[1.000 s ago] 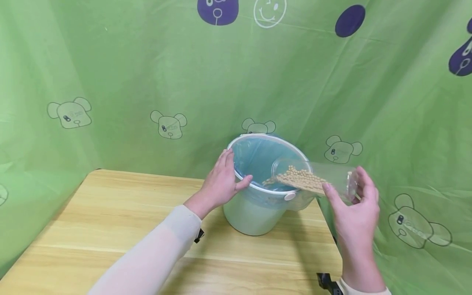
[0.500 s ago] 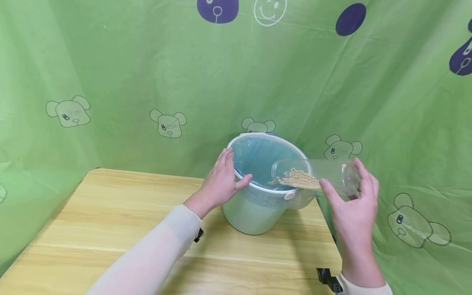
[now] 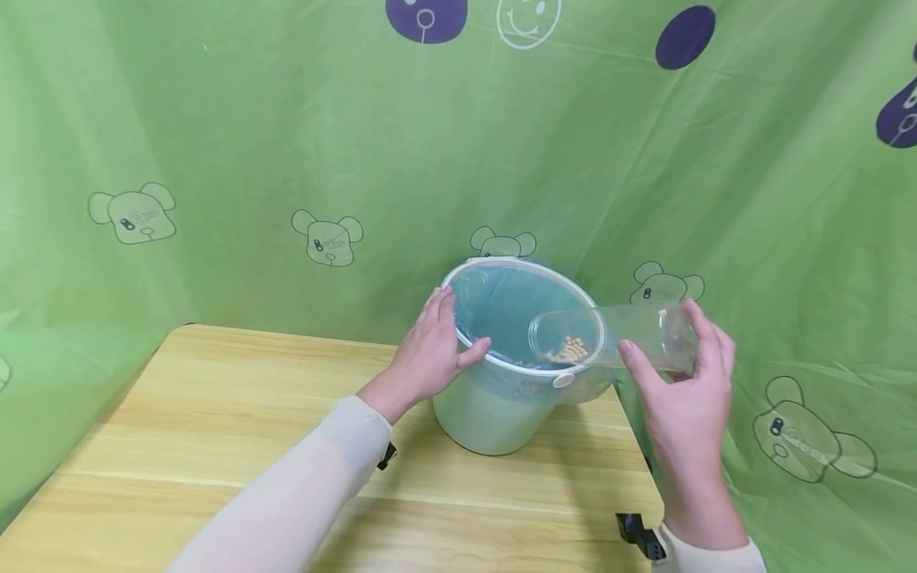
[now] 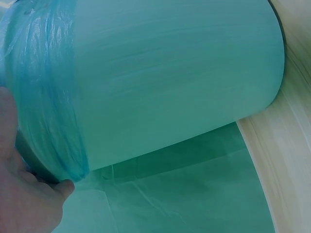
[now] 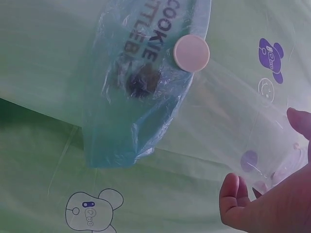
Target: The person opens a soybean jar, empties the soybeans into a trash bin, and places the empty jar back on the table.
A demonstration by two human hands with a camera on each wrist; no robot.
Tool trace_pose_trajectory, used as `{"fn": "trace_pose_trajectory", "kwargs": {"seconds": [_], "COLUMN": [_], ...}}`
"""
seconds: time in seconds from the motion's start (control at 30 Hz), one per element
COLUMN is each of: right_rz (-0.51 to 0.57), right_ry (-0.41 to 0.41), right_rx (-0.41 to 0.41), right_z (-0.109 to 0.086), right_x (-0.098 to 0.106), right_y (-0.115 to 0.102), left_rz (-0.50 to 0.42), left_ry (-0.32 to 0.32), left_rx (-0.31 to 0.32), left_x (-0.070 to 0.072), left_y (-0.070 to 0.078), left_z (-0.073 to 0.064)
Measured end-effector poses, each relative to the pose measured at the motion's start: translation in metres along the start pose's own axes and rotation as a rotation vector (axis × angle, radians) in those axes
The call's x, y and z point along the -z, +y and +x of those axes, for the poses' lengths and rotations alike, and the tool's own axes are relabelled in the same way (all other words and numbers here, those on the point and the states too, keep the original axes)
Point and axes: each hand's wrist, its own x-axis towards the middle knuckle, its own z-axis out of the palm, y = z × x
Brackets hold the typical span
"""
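A pale green trash bin (image 3: 487,422) lined with a blue plastic bag (image 3: 494,310) stands on the table. My left hand (image 3: 427,350) holds its white rim at the near left, thumb along the front edge; in the left wrist view that hand (image 4: 29,199) lies against the bag's folded edge. My right hand (image 3: 691,414) grips a clear plastic jar (image 3: 637,330) around its base end. The jar lies tipped nearly level, its mouth over the bin's opening. A small heap of soybeans (image 3: 573,350) sits near the mouth. The bin's bottom is hidden.
The wooden table (image 3: 272,430) extends to the left and front of the bin. Close behind and at the right hangs a green cloth (image 3: 236,143) with bear prints. A round pinkish button (image 5: 191,53) sits on the bin's rim below the jar.
The soybeans in the jar have dwindled from a long layer to a small heap by its mouth. My right hand has raised the jar's base slightly. The left hand stays in place.
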Motion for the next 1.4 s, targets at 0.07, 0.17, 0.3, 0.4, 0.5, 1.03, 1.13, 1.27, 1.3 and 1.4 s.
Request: {"fn": "trace_pose_trajectory", "kwargs": {"seconds": [0.07, 0.17, 0.3, 0.4, 0.5, 1.03, 1.13, 1.27, 1.3, 1.4], "right_rz": [-0.006, -0.013, 0.078, 0.254, 0.531, 0.110, 0.290, 0.519, 0.505, 0.280], "right_ry": [0.003, 0.009, 0.000, 0.003, 0.008, 0.001, 0.016, 0.036, 0.031, 0.012], "right_rx": [0.014, 0.043, 0.024, -0.051, -0.139, 0.021, -0.056, -0.107, -0.101, 0.017], "right_z": [0.001, 0.001, 0.004, 0.011, 0.018, 0.020, 0.022, 0.022, 0.021, 0.019], "right_x": [-0.001, -0.002, -0.001, 0.002, 0.005, -0.018, -0.014, -0.012, -0.012, -0.015], "right_y": [0.000, -0.001, -0.004, -0.005, -0.003, 0.007, 0.003, 0.002, 0.002, 0.006], "left_rz": [0.001, 0.005, 0.013, 0.016, 0.013, 0.004, 0.003, -0.002, -0.005, -0.007], "left_ry": [-0.002, -0.002, -0.003, -0.009, -0.014, -0.010, -0.012, -0.007, -0.006, -0.006], "left_rx": [0.000, -0.004, -0.008, -0.005, -0.003, -0.009, -0.007, -0.007, -0.007, -0.008], "left_x": [0.000, 0.000, 0.000, 0.000, 0.000, 0.001, 0.001, 0.001, 0.001, 0.001], "left_y": [0.000, 0.000, 0.000, 0.000, 0.000, -0.002, -0.002, -0.002, -0.002, -0.002], "left_z": [0.000, 0.001, 0.001, 0.001, 0.001, 0.000, 0.000, 0.000, 0.001, 0.001]}}
